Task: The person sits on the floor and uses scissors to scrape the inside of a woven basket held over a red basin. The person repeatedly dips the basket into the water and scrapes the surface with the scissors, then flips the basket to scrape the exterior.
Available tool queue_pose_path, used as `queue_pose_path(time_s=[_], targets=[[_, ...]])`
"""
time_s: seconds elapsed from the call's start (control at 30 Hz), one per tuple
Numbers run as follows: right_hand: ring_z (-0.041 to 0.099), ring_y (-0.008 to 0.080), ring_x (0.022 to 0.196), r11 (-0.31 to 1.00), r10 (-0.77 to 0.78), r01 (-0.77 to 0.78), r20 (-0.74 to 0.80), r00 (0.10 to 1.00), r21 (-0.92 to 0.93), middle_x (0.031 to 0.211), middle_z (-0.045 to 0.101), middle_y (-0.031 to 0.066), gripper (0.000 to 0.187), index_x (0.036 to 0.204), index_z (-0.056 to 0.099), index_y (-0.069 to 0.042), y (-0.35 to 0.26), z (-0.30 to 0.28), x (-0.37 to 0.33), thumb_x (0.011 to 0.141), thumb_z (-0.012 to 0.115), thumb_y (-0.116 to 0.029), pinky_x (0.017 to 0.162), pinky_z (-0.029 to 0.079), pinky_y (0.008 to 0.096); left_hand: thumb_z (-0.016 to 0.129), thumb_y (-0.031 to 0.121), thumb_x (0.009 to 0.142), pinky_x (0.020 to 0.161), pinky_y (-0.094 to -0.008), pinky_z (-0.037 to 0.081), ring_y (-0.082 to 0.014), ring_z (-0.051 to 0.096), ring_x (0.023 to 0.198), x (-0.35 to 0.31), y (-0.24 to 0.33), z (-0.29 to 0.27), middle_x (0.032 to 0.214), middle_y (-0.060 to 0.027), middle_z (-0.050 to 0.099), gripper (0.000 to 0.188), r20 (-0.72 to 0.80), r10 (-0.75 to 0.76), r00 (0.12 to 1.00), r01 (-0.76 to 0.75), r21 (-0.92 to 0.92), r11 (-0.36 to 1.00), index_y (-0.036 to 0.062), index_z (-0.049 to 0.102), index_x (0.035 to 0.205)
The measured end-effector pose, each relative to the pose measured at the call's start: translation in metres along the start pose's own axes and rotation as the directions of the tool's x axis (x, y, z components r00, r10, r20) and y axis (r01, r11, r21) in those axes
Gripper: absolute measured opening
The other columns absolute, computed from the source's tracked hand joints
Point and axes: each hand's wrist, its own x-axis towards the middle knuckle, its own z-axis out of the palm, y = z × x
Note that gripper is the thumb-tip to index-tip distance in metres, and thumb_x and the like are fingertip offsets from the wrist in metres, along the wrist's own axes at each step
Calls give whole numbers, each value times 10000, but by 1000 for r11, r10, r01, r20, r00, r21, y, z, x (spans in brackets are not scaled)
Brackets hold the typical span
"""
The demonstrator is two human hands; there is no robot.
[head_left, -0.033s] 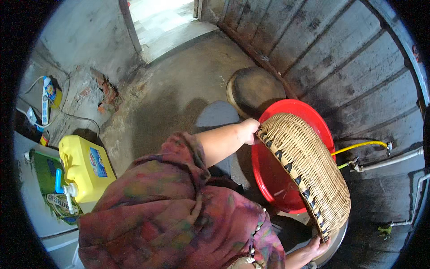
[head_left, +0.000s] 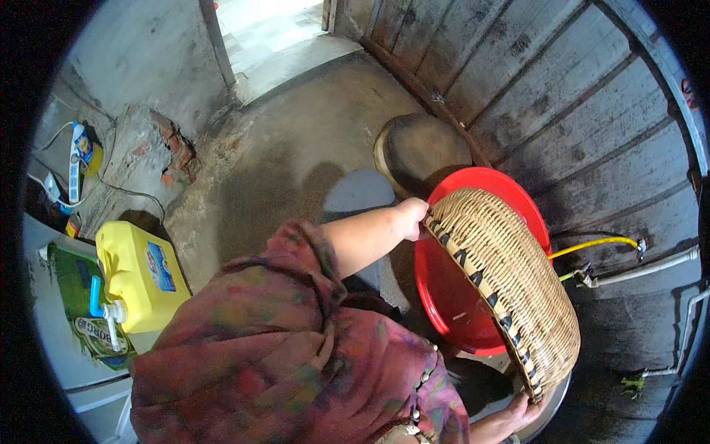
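A woven wicker basket (head_left: 518, 274) with black lacing along its rim is tilted on its side over a red plastic basin (head_left: 451, 325). My left hand (head_left: 410, 219) grips the far end of the rim, fingers closed round it. At the near end my right hand (head_left: 522, 411) also holds the rim, its fingers partly hidden by the basket. The basket's inside is turned away from view. Part of the basin's bottom shows below the rim. A pale metal basin (head_left: 556, 407) is partly visible under the near end of the basket.
A round, dark-topped object (head_left: 427, 152) stands on the floor beyond the basin. A yellow hose (head_left: 592, 243) runs from the wall tap at the right. To the left is a yellow jug (head_left: 144, 277) with a blue-handled spigot. A power strip (head_left: 74, 174) with cables lies farther left.
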Motion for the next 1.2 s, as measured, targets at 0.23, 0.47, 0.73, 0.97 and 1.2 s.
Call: queue_pose_path(time_s=[0.23,0.47,0.73,0.97,1.2], targets=[[503,302,1079,598,-533,671,408,742,-438,1187,504,203,401,1211,464,52,-43,12,10,860,495,-141,927,418,367,308,148,915,793,-442,513,-274,607,872,-80,27,36,965,-175,609,291,186,186,965,-163,-129,978,10,517,1063],[451,293,1092,406,-610,861,611,504,-305,1205,451,191,412,1192,425,40,-61,125,67,887,462,-234,926,372,405,399,200,886,847,-421,481,-278,597,922,-192,113,44,1045,-174,602,308,174,583,794,-560,-166,812,-6,546,1062],[414,313,1168,989,7,-110,710,704,98,1300,395,189,474,1285,332,42,14,439,48,921,369,-259,979,343,441,454,267,895,867,-384,476,-228,574,991,-270,268,-64,1060,-141,597,343,-187,948,259,-957,80,278,-7,550,1078],[453,313,1151,790,363,-613,803,472,3,1307,411,174,495,1303,323,37,176,625,-76,939,325,-300,959,383,437,459,259,893,866,-380,474,-227,573,989,-293,318,-236,1059,-137,596,339,-283,958,-49,-766,626,146,-6,548,1083],[491,313,1134,375,739,-900,658,147,-220,1314,427,158,520,1320,315,31,440,516,-93,957,281,-340,938,423,433,463,252,890,865,-375,473,-226,573,988,-211,142,-418,1059,-134,596,334,-705,630,326,-229,588,776,-5,546,1088]])
